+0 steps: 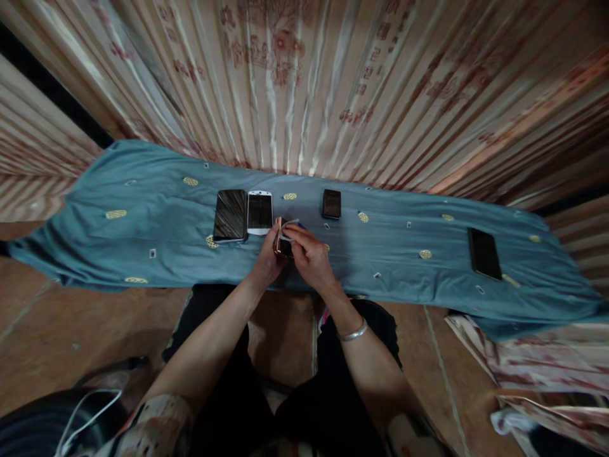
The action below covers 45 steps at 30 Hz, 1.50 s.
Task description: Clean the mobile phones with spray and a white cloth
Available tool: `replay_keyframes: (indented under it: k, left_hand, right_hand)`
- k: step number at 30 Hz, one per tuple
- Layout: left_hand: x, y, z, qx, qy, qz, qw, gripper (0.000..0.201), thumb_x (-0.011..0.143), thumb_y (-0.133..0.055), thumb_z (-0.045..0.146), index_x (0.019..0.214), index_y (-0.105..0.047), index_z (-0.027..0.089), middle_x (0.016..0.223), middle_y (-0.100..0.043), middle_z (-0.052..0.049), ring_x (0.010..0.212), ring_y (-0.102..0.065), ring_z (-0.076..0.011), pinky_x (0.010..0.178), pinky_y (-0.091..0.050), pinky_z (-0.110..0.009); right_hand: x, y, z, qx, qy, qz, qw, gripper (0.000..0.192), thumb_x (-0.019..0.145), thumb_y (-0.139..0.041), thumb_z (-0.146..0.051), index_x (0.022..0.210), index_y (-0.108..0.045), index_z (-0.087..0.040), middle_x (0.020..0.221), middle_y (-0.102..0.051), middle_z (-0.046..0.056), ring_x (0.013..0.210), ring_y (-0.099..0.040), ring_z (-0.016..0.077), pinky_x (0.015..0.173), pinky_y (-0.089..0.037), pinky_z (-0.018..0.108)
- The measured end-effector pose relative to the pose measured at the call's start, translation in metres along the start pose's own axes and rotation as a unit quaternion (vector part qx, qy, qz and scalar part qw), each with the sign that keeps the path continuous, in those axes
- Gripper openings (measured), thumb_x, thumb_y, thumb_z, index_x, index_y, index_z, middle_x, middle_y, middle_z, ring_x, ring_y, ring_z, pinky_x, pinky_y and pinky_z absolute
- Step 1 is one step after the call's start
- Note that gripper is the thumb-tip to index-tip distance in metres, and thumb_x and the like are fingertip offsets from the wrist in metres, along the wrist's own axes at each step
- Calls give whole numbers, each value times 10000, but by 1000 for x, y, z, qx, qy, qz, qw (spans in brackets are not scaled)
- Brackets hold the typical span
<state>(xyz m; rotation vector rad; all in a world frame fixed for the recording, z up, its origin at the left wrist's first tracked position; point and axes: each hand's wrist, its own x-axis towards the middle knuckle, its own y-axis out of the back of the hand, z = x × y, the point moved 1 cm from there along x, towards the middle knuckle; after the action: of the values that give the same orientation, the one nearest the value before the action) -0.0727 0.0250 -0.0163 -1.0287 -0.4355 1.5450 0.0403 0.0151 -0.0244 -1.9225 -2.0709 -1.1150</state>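
Over the blue cloth (157, 209), left hand (269, 257) and right hand (309, 257) pinching a small rose-gold phone (281, 244), mostly hidden, white strip (289, 223) unclear

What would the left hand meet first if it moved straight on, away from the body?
The left hand holds a small phone and points up the table. Straight ahead it would probably first meet the white phone, which lies just beyond on the blue cloth; depth is hard to judge.
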Motion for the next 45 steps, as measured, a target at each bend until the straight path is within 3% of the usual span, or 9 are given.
replay_keyframes:
  k: [4,17,25,35,42,45]
  left_hand:
    - [0,1,1,8,1,7,1000,246,996,-522,265,857,-710,190,772,-705,18,738,-656,-117,748,-523,-210]
    - [-1,0,-1,14,0,-1,1000,192,977,-553,264,915,-721,193,854,-731,12,852,-685,-131,860,-527,-232]
    - [4,8,-1,25,4,-5,1000,156,932,-650,318,855,-713,196,772,-714,2,714,-662,-123,727,-532,-220]
    - [6,10,-3,25,-6,3,1000,135,931,-629,303,899,-715,203,826,-722,5,818,-682,-142,834,-533,-243]
    - [4,7,0,13,7,-13,1000,174,949,-610,303,847,-709,203,727,-703,20,665,-648,-109,665,-522,-208]
    - [2,3,1,8,10,-12,1000,229,982,-566,294,833,-706,190,740,-708,17,664,-645,-98,670,-519,-200]
  right_hand:
    - [0,1,-1,3,4,-5,1000,387,937,-465,-131,1182,-745,-238,1303,-736,69,1248,-676,196,1124,-527,380]
    - [0,1,-1,3,-19,4,1000,395,934,-477,-146,1206,-741,-254,1323,-729,59,1268,-666,202,1152,-506,404]
    - [0,3,-3,15,-11,-6,1000,384,903,-485,-116,1114,-776,-251,1250,-763,57,1205,-702,194,1100,-544,375]
    - [-1,1,-3,7,-12,4,1000,399,910,-483,-118,1158,-762,-260,1287,-747,51,1229,-690,193,1113,-536,383]
    - [1,5,-6,14,-3,-7,1000,363,901,-495,-116,1069,-785,-256,1208,-780,48,1173,-719,186,1070,-565,364]
    - [1,5,-7,14,-11,-2,1000,363,895,-502,-113,1074,-782,-259,1221,-775,47,1177,-718,184,1070,-565,363]
